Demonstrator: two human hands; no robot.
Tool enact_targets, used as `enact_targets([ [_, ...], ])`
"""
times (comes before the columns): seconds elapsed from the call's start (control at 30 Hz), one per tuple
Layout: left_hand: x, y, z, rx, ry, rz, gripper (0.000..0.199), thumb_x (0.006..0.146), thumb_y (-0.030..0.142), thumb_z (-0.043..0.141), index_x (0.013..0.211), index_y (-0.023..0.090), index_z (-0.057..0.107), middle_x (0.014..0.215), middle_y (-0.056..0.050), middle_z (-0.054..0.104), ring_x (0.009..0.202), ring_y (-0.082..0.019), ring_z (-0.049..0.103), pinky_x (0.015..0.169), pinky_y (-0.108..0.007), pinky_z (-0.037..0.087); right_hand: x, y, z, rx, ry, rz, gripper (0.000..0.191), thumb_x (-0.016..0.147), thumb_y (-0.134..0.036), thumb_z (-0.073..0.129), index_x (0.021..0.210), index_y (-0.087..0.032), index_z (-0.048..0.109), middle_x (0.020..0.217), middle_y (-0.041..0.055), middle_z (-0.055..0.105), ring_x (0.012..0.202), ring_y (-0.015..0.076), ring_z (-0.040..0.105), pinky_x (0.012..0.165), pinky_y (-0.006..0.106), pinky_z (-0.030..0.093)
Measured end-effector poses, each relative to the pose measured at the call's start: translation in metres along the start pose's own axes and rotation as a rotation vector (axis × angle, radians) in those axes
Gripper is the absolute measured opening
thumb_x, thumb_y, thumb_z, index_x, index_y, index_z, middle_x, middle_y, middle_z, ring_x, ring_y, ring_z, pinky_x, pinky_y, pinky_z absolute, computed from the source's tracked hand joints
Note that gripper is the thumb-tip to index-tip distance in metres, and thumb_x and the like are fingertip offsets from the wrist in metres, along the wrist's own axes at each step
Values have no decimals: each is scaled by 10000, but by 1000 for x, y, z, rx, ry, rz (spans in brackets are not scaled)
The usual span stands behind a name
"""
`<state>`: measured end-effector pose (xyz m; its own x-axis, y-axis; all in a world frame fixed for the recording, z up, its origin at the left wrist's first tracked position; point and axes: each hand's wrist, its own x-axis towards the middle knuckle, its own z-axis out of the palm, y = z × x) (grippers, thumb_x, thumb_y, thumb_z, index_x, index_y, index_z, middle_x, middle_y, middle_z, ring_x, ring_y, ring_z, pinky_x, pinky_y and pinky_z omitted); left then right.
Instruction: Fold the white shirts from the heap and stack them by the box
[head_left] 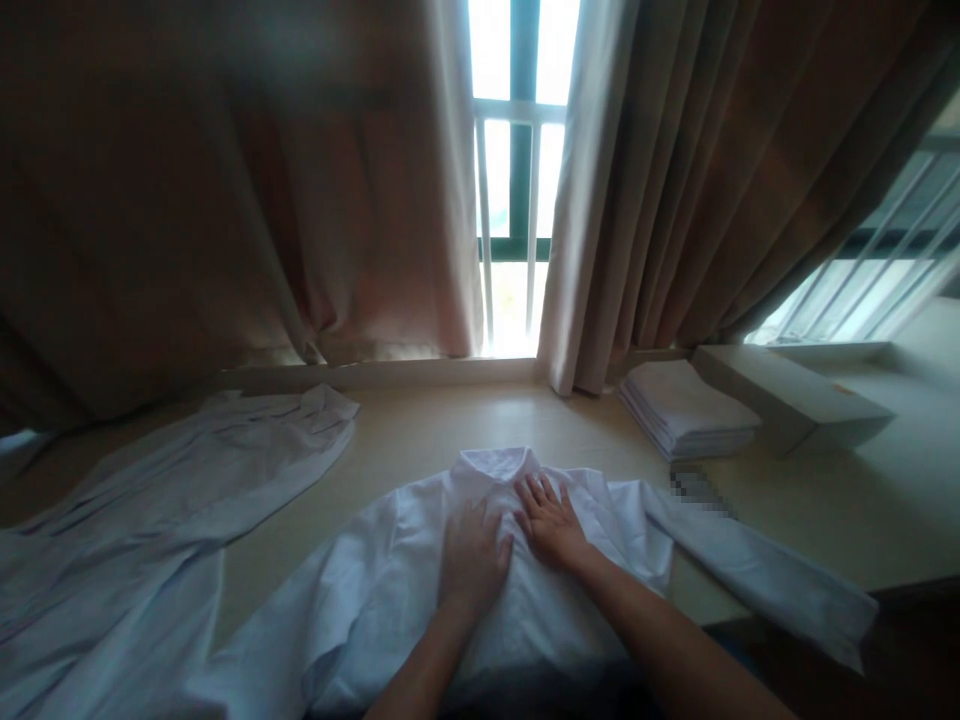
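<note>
A white collared shirt lies spread on the table in front of me, its collar pointing away and its sleeves out to both sides. My left hand rests flat on the upper chest, left of the front opening, somewhat blurred. Just below the collar on the right, my right hand presses on the cloth with its fingers spread. Neither hand grips anything. The right sleeve stretches out toward the table's front edge, and the shirt's lower part drops out of sight near my body.
More white shirts lie loosely on the left of the table. At the back right is a stack of folded white shirts beside a pale box. Curtains hang along the back around a barred window.
</note>
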<state>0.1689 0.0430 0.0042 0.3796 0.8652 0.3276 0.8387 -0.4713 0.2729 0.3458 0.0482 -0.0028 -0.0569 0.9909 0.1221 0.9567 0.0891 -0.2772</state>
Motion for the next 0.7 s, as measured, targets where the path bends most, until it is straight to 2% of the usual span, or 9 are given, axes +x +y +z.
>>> enact_targets([
  [0.2,2,-2,3,4,-4,-18,402,898,341,441,1292,315,515,1464,-59,429,1386,-272,304,1124,-539,191,10,-5,0,20,-10,5,557,973,-530,270,1479,-298,290,1555,45,237,1446,251,107,1127,535,43],
  [0.33,6,-5,6,32,7,-6,388,890,338,453,1271,309,521,1465,-52,430,1382,-274,310,1128,-548,176,12,6,-4,-15,93,82,564,978,-489,300,1473,-219,312,1545,87,259,1432,252,169,1132,489,100],
  [0.43,8,-5,7,56,6,5,382,883,334,468,1257,295,532,1447,-63,450,1370,-284,327,1123,-549,183,18,20,-14,-36,141,182,504,989,-380,315,1427,-143,390,1501,135,344,1399,245,258,1118,439,166],
  [0.57,8,-5,8,83,33,1,375,893,340,459,1252,271,542,1440,-77,455,1382,-275,307,1128,-526,189,36,30,-33,-8,130,177,334,955,-239,392,1199,-185,614,1331,108,553,1284,212,418,1071,346,244],
  [0.7,6,-4,7,96,41,7,374,900,351,457,1254,263,542,1443,-72,453,1389,-265,296,1134,-515,188,66,26,-44,27,123,224,311,958,-298,396,1084,-226,672,1132,80,665,1111,195,544,973,298,337],
])
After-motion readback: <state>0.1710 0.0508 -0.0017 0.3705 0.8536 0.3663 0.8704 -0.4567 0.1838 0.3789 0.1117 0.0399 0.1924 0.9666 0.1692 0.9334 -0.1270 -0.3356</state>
